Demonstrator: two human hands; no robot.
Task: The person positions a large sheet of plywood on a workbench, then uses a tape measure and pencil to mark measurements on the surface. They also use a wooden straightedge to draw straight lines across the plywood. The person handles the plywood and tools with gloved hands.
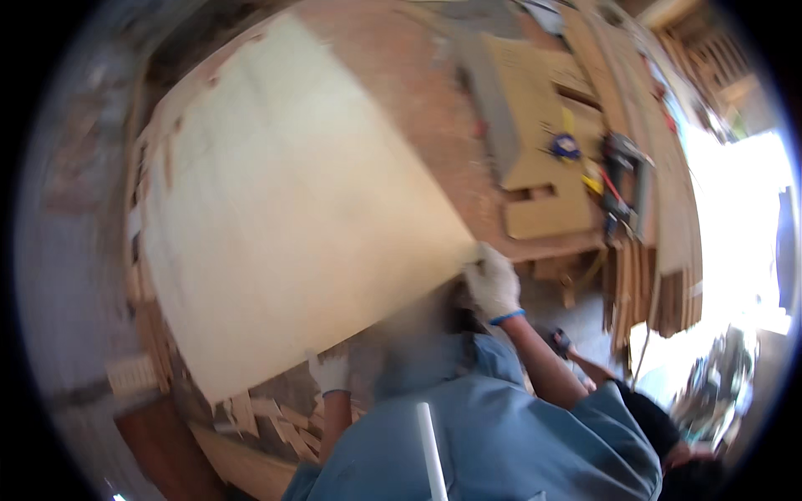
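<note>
So a big pale plywood sheet (284,200) is being held up off the workbench (401,75), tilted, and it's gripped by two gloved hands along its near edge: the right hand (493,282) is clamped on the sheet's near right corner, and the left hand (332,373) is closed on the lower edge further left, though that bit is blurry so the exact grip can't really be made out. The lift looks already done and the sheet seems to be mid-carry; setting it down anywhere isn't done yet. Past the sheet's right edge, a cut-out board (543,142) with a blue tape measure (565,147) is lying on the bench. Below the sheet's lower edge, wood offcuts (276,422) are scattered.
</note>
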